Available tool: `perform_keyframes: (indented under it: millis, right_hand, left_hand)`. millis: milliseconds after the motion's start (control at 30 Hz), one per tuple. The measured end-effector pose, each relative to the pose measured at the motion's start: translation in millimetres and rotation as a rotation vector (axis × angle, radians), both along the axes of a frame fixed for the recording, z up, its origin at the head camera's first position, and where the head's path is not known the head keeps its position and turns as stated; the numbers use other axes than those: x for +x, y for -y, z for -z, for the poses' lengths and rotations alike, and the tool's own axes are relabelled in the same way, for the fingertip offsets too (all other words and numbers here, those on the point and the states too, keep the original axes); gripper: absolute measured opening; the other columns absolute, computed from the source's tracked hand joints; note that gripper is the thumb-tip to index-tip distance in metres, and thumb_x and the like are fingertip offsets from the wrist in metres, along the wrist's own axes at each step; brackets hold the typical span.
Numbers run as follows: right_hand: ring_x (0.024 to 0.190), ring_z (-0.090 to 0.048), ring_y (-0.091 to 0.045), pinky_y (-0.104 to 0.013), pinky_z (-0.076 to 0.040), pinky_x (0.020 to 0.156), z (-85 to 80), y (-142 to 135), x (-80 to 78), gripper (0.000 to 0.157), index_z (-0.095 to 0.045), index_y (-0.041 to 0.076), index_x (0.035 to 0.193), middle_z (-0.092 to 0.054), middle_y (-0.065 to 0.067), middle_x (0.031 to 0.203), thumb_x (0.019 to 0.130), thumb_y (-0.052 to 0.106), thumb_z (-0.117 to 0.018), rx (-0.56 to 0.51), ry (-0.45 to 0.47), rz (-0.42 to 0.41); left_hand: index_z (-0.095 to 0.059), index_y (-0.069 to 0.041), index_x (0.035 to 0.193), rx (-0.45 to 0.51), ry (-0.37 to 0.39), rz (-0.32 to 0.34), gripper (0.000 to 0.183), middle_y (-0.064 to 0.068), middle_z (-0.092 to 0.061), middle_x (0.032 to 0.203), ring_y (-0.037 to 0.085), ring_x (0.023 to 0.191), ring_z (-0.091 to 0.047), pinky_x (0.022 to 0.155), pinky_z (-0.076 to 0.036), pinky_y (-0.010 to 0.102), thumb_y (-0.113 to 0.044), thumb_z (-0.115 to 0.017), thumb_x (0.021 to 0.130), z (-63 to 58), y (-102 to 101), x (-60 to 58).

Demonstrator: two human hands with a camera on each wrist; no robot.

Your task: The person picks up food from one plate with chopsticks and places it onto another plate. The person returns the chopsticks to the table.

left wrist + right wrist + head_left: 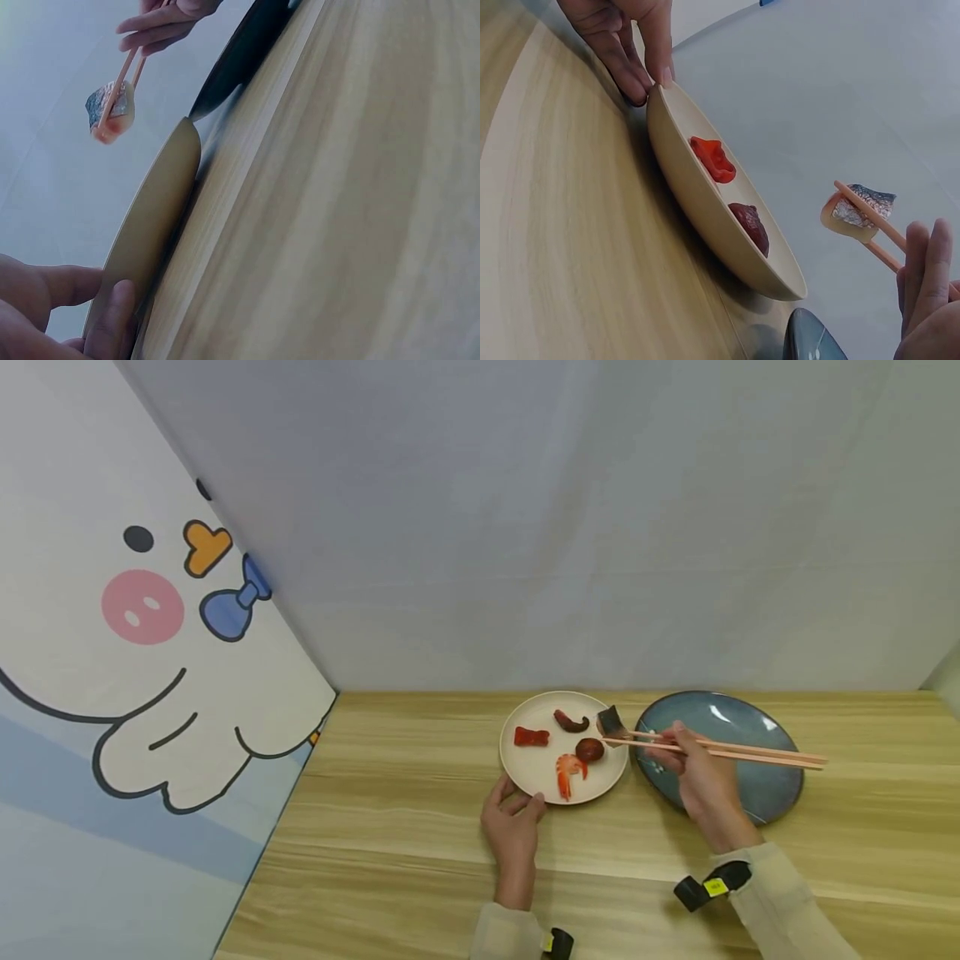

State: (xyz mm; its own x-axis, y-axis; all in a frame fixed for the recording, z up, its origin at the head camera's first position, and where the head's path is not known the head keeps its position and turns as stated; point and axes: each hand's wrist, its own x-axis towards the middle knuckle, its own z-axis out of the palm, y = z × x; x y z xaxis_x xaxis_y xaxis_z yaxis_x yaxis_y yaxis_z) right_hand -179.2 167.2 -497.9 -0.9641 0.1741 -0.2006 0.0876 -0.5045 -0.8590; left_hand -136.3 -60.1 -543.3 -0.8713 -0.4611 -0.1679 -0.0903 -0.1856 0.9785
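Note:
My right hand (708, 781) holds a pair of pinkish chopsticks (757, 753). Pinched between their tips is a piece of fish (859, 206) with dark, silvery skin, raised above the right rim of a cream plate (517, 777). The left hand (513, 827) grips that plate by its near-left rim, as the left wrist view (112, 322) also shows with the fingers (112, 319) at the edge. On the plate lie a shrimp (566, 777), a round brown piece (589, 750), a red rectangular piece (532, 737) and a dark red curled tentacle-like piece (570, 722).
Close beside the cream plate, on its right, stands a blue oval plate (772, 785), partly under the right hand. Both stand on a wood-grain table (390, 827). A pale wall (600, 527) rises behind, with a cartoon-printed panel (150, 693) at the left.

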Motion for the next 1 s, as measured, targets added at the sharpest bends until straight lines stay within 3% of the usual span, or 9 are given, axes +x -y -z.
perform_keyframes:
  millis: [167,500,1000]
  right_hand:
    - [0.067,-0.075,-0.007,-0.018,-0.062,0.075,-1.9,-6.0,0.4,0.040,-0.075,0.013,0.081,-0.073,0.001,0.078,0.112,0.016,-0.050,-0.023,0.002,0.014]
    - [0.070,-0.076,-0.006,-0.018,-0.061,0.079,0.0,-17.3,2.6,0.037,-0.077,0.014,0.083,-0.074,0.002,0.082,0.111,0.018,-0.053,-0.044,-0.077,0.020]
    - [0.069,-0.077,-0.011,-0.019,-0.062,0.073,1.5,-39.8,8.5,0.037,-0.076,0.008,0.083,-0.074,-0.001,0.080,0.111,0.014,-0.053,-0.169,-0.073,0.026]
  left_hand:
    - [-0.055,0.010,0.147,-0.003,0.008,0.002,0.063,0.026,-0.060,0.126,0.016,0.083,-0.067,0.068,-0.061,0.024,0.017,-0.073,0.087,-1.5,-0.3,-0.1]
    - [-0.053,0.011,0.148,0.003,0.009,0.006,0.064,0.027,-0.061,0.126,0.013,0.080,-0.068,0.069,-0.061,0.023,0.017,-0.072,0.087,-2.1,0.0,-1.7]
    - [-0.053,0.012,0.148,-0.016,0.010,-0.002,0.063,0.027,-0.060,0.126,0.017,0.083,-0.068,0.069,-0.061,0.023,0.017,-0.072,0.088,-3.0,-1.2,-0.1]
